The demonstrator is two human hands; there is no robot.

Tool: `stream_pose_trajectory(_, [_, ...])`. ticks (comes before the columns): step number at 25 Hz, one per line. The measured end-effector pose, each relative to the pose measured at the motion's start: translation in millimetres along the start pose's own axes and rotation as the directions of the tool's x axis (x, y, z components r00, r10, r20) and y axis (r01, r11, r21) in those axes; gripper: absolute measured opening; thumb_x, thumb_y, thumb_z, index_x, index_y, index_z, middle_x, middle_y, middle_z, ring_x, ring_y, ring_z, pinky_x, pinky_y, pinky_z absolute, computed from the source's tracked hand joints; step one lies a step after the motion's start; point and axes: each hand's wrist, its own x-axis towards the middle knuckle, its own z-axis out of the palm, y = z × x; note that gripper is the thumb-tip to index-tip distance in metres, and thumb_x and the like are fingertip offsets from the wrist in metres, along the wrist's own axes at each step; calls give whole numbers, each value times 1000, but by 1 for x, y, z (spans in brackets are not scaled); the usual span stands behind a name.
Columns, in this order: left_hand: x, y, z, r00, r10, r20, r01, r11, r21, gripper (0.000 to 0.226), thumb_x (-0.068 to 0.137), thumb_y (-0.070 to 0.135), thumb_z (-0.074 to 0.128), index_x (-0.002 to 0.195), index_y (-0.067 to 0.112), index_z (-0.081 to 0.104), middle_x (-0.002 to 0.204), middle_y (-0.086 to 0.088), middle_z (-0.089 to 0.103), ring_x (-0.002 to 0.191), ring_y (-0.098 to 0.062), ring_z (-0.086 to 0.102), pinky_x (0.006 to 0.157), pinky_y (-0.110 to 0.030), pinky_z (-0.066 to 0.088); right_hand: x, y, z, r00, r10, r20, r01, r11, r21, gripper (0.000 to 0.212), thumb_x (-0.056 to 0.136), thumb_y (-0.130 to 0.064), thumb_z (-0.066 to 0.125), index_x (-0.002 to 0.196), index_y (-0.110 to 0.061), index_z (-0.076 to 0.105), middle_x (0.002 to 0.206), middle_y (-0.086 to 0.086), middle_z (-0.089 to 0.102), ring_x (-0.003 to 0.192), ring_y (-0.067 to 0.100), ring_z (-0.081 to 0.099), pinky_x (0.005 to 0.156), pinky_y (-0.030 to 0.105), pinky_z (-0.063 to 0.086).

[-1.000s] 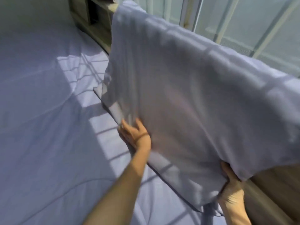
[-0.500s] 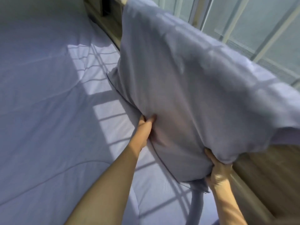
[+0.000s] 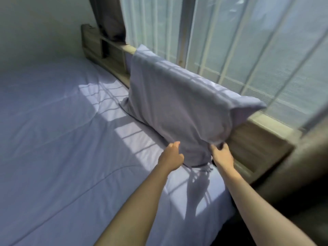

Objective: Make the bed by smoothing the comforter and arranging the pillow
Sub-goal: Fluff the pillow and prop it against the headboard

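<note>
A pale lavender pillow (image 3: 179, 107) stands on edge at the head of the bed, leaning back against the wooden headboard (image 3: 257, 137). My left hand (image 3: 171, 156) presses its lower left side, fingers curled against the fabric. My right hand (image 3: 221, 153) grips the pillow's lower right corner, pinching the cloth. The lavender comforter (image 3: 58, 139) lies flat over the mattress, with light creases and stitched seams.
The headboard has open shelf compartments (image 3: 104, 48) at its far end. A window with white bars (image 3: 230, 43) and a sheer curtain rises right behind it. A dark curtain (image 3: 110, 16) hangs in the corner. Sunlight stripes fall on the bedding.
The pillow has moved away from me and settled upright against the headboard. Both hands have slid to its lower near end, closer together.
</note>
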Motion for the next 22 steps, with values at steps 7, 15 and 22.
stream_pose_trajectory(7, [-88,60,-4,889,457,-40,-429,859,280,46,88,16,47,134,16,49,139,-10,50,124,-33,50,102,-40,41,-121,-6,-94,953,-290,-82,239,893,-382,42,97,-17,38,137,-18,50,152,2,39,142,28,31,113,41,30])
stream_pose_trajectory(15, [-189,118,80,637,701,322,-748,459,480,43,88,22,45,131,20,48,133,-9,54,116,-34,56,91,-43,48,-224,98,-225,953,-115,-281,-34,879,-476,44,98,-18,34,140,-17,47,152,-2,39,145,23,27,116,43,26])
stream_pose_trajectory(22, [-262,130,181,539,579,611,-842,368,394,44,92,20,41,136,22,46,134,-4,53,120,-29,54,90,-39,46,-330,240,-301,913,123,-389,-337,765,-548,42,99,-18,32,138,-15,48,150,3,42,142,25,32,111,44,32])
